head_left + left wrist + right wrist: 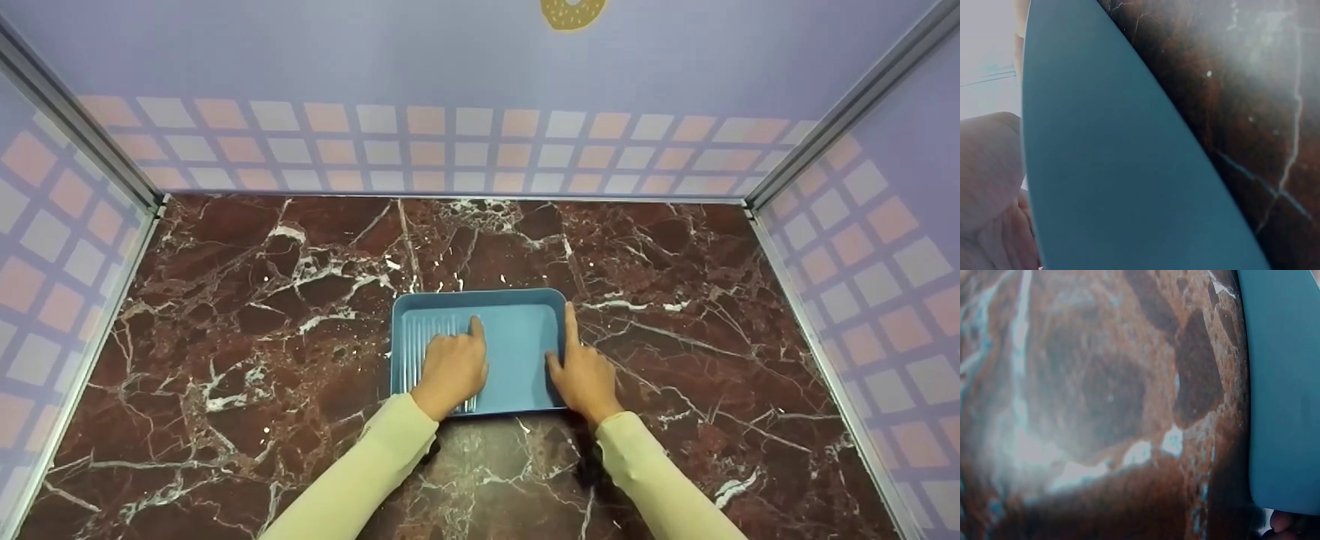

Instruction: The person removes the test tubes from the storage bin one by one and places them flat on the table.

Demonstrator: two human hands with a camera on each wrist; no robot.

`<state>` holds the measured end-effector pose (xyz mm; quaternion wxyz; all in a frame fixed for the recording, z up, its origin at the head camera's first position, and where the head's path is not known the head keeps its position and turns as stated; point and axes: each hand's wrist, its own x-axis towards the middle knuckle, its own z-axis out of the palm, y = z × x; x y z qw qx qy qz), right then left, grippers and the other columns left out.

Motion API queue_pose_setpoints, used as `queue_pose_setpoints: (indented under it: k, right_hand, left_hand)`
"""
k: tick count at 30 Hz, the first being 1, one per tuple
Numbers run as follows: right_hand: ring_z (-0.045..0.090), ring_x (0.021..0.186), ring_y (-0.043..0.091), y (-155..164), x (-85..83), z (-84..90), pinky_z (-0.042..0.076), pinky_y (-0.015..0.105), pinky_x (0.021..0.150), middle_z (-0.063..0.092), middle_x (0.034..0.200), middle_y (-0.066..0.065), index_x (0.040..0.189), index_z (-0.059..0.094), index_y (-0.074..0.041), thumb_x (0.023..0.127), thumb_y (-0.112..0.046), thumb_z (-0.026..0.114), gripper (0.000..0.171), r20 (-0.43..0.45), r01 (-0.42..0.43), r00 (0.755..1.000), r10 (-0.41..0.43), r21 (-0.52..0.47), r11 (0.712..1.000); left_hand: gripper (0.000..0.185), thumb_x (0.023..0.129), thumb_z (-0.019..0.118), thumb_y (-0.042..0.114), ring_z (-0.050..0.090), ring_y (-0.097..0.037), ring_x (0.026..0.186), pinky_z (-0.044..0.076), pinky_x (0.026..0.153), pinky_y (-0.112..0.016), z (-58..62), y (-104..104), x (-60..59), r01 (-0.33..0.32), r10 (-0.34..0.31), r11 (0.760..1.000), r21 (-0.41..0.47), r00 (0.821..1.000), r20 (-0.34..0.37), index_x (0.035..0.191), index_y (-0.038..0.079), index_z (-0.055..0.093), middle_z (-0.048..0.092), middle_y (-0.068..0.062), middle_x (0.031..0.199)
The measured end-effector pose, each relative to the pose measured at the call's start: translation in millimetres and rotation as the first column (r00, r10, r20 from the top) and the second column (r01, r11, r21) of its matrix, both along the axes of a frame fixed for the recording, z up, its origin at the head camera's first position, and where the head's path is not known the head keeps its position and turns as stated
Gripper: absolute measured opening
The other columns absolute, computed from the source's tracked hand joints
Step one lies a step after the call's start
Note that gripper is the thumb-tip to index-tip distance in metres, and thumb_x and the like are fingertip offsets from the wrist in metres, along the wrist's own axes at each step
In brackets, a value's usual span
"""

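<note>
A blue rectangular paint tray [517,352] lies on the dark red marbled surface, its ribbed part to the left and its smooth part to the right. My left hand [454,367] is over the ribbed part, index finger straight and the other fingers folded; whether it touches the floor of the tray I cannot tell. With the thumb inside and the index finger along the outside, my right hand [589,379] holds the right wall. In the left wrist view, the tray's wall [1117,140] stands beside the left palm. A fingertip [1282,521] shows by the tray's edge in the right wrist view.
The marbled surface [262,360] spreads around the tray. Lilac panels with pink and white squares enclose it: a back wall [360,60], a left wall [45,247] and a right wall [892,247]. Metal strips run along the corners.
</note>
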<state>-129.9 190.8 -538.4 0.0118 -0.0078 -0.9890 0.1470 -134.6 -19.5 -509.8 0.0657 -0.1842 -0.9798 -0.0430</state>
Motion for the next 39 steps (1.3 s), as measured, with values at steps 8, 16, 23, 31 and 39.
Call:
queue_pose_setpoints:
  k: [8, 16, 23, 31, 39]
  right_hand:
    - [0.063, 0.060, 0.033, 0, -0.3, 0.6, 0.047, 0.049, 0.057, 0.069, 0.075, 0.018, 0.157, 0.006, -0.024, 0.093, -0.038, 0.058, 0.083, 0.021, 0.001, 1.000, -0.001, -0.007, 1.000]
    - [0.065, 0.066, 0.036, 0, -0.6, -0.5, 0.048, 0.052, 0.060, 0.070, 0.079, 0.021, 0.157, 0.008, -0.023, 0.092, -0.038, 0.058, 0.083, 0.009, 0.003, 1.000, -0.003, -0.016, 1.000]
    - [0.066, 0.067, 0.037, 1, 0.6, 0.6, 0.048, 0.053, 0.060, 0.070, 0.080, 0.022, 0.157, 0.009, -0.023, 0.092, -0.039, 0.058, 0.082, 0.010, 0.005, 1.000, -0.005, -0.019, 1.000]
    - [0.065, 0.066, 0.037, 2, 0.9, 2.2, 0.047, 0.053, 0.059, 0.070, 0.078, 0.022, 0.157, 0.009, -0.023, 0.093, -0.039, 0.059, 0.083, 0.009, -0.006, 1.000, 0.006, -0.022, 1.000]
    - [0.062, 0.057, 0.031, 2, 1.9, 2.4, 0.045, 0.047, 0.052, 0.069, 0.073, 0.019, 0.157, 0.008, -0.022, 0.093, -0.037, 0.058, 0.082, 0.015, -0.017, 1.000, 0.018, -0.031, 0.999]
  left_hand:
    - [0.055, 0.081, 0.060, 0.017, 0.052, -0.020, 0.042, 0.039, 0.042, -0.037, 2.7, 2, -0.7, 0.006, -0.006, 1.000, -0.001, 1.000, 0.028, 0.130, -0.008, 0.054, 0.064, -0.008, 0.060]
    - [0.059, 0.078, 0.061, 0.017, 0.047, -0.018, 0.041, 0.032, 0.039, -0.034, 4.7, 2, -2.3, -0.002, 0.002, 1.000, -0.006, 0.998, 0.064, 0.132, -0.007, 0.052, 0.062, -0.006, 0.058]
    - [0.062, 0.078, 0.061, 0.019, 0.044, -0.017, 0.040, 0.028, 0.040, -0.034, 9.2, 2, -1.3, -0.008, 0.008, 1.000, -0.008, 0.997, 0.075, 0.134, -0.006, 0.051, 0.060, -0.005, 0.056]
    - [0.060, 0.076, 0.060, 0.018, 0.044, -0.017, 0.040, 0.030, 0.040, -0.034, 14.1, -2, 1.5, 0.008, -0.009, 1.000, 0.028, 1.000, 0.013, 0.131, -0.006, 0.053, 0.058, -0.003, 0.054]
    - [0.059, 0.074, 0.060, 0.017, 0.042, -0.016, 0.040, 0.029, 0.041, -0.032, 19.8, -5, 3.6, 0.008, -0.008, 0.998, 0.056, 1.000, -0.007, 0.129, -0.005, 0.055, 0.055, -0.002, 0.052]
